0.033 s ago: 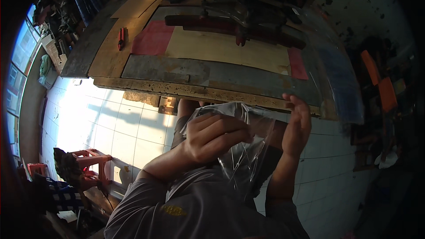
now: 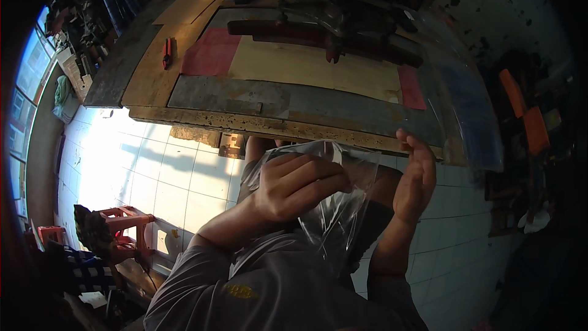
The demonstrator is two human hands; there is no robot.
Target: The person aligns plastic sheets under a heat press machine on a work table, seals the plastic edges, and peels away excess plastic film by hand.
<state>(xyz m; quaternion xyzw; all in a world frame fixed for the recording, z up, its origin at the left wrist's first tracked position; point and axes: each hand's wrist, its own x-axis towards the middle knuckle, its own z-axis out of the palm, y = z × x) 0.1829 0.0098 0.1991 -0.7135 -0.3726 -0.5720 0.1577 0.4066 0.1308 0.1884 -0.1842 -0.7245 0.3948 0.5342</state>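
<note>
Over my lap hangs a clear plastic sheet or bag [image 2: 334, 224], creased and catching the light; its kind is not plain. My left hand [image 2: 297, 187] is closed on it, thumb and fingers pinched together near its upper middle. To the right of the plastic, my right hand [image 2: 418, 176] is raised with fingers slightly bent and apart, holding nothing that I can see. It stays close to the bench's front edge [image 2: 361, 143], apart from the plastic.
On the workbench, a dark machine with a long red bar [image 2: 367, 47] spans a cream panel [image 2: 306, 67] with red ends. A red cutter [image 2: 167, 54] lies on brown board to the left. Clear plastic sheets [image 2: 478, 122] overhang the right side. A red stool [image 2: 130, 227] stands lower left.
My right hand has shifted slightly to the right, away from the plastic. My left hand has moved only a little and still grips the plastic.
</note>
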